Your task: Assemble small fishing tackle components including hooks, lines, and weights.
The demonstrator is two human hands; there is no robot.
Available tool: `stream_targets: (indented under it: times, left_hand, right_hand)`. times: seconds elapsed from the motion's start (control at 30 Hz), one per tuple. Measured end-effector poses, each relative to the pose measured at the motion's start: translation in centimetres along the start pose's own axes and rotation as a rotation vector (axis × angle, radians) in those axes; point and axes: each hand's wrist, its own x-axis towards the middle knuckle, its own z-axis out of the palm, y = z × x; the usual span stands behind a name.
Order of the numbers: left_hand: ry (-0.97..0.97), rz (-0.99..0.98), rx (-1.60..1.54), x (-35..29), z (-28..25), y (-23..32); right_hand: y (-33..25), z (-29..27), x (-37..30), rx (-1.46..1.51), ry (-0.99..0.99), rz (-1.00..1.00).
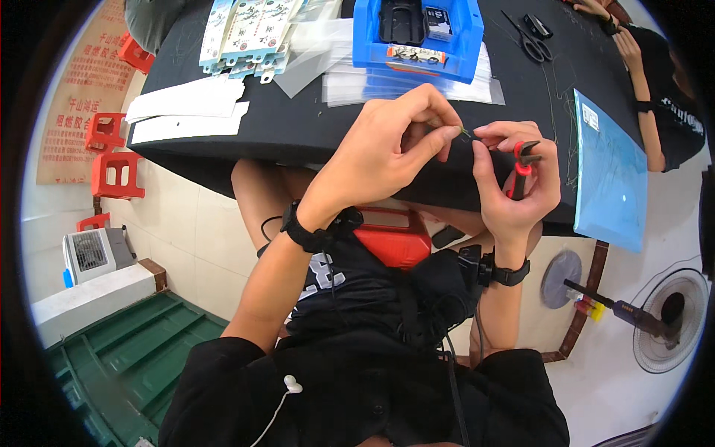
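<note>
Over the near edge of the black table, my left hand (383, 153) pinches a thin greenish strand (465, 133) between thumb and fingertips. It looks like thread or line, too fine to tell which. My right hand (506, 186) is close beside it, thumb and index finger nearly together at the strand's other side. Whether those fingertips grip the strand cannot be made out. Tucked in the right hand's curled fingers is a small pair of red-handled pliers (521, 171), dark jaws pointing up and away from me.
A blue bin (471, 63) with a black tray and small boxes stands on clear plastic sleeves (339, 91). Left of it lie printed packages (249, 30) and white card strips (194, 123). Black scissors (535, 48) and a blue packet (607, 179) lie right. A co-worker's arm (644, 97) rests beyond.
</note>
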Motion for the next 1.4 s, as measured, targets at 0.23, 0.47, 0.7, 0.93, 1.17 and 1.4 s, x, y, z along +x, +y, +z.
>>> stream_targets:
  times: [0.23,0.47,0.7,0.93,1.17,1.4]
  left_hand:
    - [0.001,-0.004,0.019,0.1,0.1,-0.2]
    - [-0.003,-0.001,0.05,0.1,0.1,-0.2]
    - [-0.042,0.003,0.067,0.2,0.0,-0.1]
    - [-0.104,-0.057,-0.036,0.1,-0.6,-0.1]
    - [-0.028,-0.108,-0.373,0.9,-1.0,-0.7]
    - [-0.045,-0.156,-0.339,0.7,-2.0,-0.5]
  right_hand:
    - [0.5,0.1,0.0,-0.07,-0.007,-0.06]
    - [0.7,0.2,-0.1,-0.059,-0.016,-0.03]
    - [0.4,0.2,-0.1,-0.071,-0.017,0.044]
    - [0.1,-0.2,0.3,-0.068,-0.013,0.143]
    - [-0.5,-0.7,1.0,-0.273,-0.217,0.167]
    - [-1.2,0.0,1.2,-0.359,-0.255,0.188]
